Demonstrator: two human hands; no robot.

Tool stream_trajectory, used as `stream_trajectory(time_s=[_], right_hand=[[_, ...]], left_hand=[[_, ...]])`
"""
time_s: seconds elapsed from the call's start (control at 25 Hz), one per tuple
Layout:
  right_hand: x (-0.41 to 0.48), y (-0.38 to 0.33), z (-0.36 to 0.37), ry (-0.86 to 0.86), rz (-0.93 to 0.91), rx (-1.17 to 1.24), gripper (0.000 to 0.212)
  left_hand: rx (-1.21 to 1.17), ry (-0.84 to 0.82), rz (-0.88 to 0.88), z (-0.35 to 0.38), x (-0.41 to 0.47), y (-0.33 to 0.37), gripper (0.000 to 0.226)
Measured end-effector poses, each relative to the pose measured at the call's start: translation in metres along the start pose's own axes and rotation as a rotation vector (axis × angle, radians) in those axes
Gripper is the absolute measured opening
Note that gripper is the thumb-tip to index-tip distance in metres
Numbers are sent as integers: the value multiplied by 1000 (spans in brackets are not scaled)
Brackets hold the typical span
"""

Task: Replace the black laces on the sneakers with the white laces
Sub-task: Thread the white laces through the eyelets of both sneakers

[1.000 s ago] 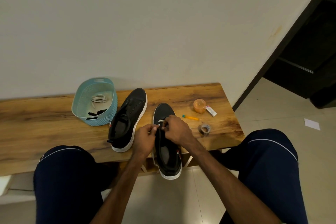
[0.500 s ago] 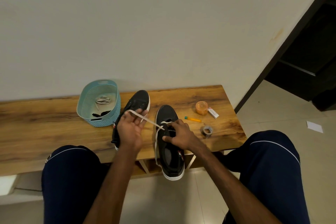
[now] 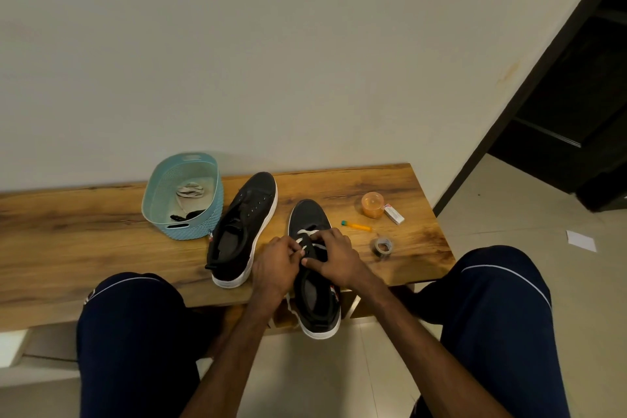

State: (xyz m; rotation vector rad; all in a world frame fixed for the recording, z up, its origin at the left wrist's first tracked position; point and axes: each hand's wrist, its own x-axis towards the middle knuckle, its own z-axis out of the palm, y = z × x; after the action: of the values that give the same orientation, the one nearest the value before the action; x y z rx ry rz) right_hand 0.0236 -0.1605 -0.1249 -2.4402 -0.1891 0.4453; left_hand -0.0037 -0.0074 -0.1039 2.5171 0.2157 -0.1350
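Two black sneakers with white soles lie on the wooden bench (image 3: 84,248). The left sneaker (image 3: 246,224) has bare eyelets and no lace. The right sneaker (image 3: 314,285) overhangs the bench's front edge, and a white lace (image 3: 307,233) crosses its lowest eyelets. My left hand (image 3: 276,265) pinches the white lace at the sneaker's left eyelet row. My right hand (image 3: 334,256) grips the sneaker's right side, thumb by the tongue. A loose lace end hangs below the left hand.
A light blue basket (image 3: 185,197) at the back left holds a coiled white lace (image 3: 190,191) and black laces (image 3: 186,214). Right of the sneakers lie an orange cup (image 3: 372,204), a small white box (image 3: 393,213), an orange pen (image 3: 356,225) and a tape roll (image 3: 381,246). My knees flank the bench.
My left hand, which had pulled the white lace out up and to the left, has come back down to the right sneaker's eyelets. The right hand stays on the sneaker.
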Motion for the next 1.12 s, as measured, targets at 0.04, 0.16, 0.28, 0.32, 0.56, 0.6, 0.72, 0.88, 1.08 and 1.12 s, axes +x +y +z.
stream_trajectory(time_s=[0.04, 0.16, 0.28, 0.32, 0.56, 0.6, 0.72, 0.88, 1.08, 1.12], right_hand=[[-2, 0, 0, 35, 0, 12, 69], [-8, 5, 3, 192, 27, 58, 87], [-17, 10, 18, 243, 142, 121, 103], [-20, 11, 24, 242, 176, 150, 105], [-22, 12, 33, 280, 190, 217, 105], [-22, 11, 33, 280, 187, 217, 104], [-21, 9, 32, 270, 186, 230, 102], [-21, 7, 31, 250, 186, 212, 96], [-22, 6, 33, 237, 199, 196, 82], [-22, 6, 33, 235, 202, 186, 80]], left_hand=[[4, 3, -12, 1, 1, -1, 11], [54, -15, -8, 1, 2, -3, 12], [134, -53, 15, 5, 2, -2, 12], [95, -69, 2, 4, 2, 0, 15], [-1443, 120, -218, -85, 0, 3, 24], [-1583, 134, -141, -103, 2, -3, 16], [-1425, 142, -148, -118, 4, -16, 18], [-416, 77, -169, -63, 8, -21, 17], [42, 1, -98, -19, 8, -17, 22], [67, -8, -84, -14, 9, -14, 25]])
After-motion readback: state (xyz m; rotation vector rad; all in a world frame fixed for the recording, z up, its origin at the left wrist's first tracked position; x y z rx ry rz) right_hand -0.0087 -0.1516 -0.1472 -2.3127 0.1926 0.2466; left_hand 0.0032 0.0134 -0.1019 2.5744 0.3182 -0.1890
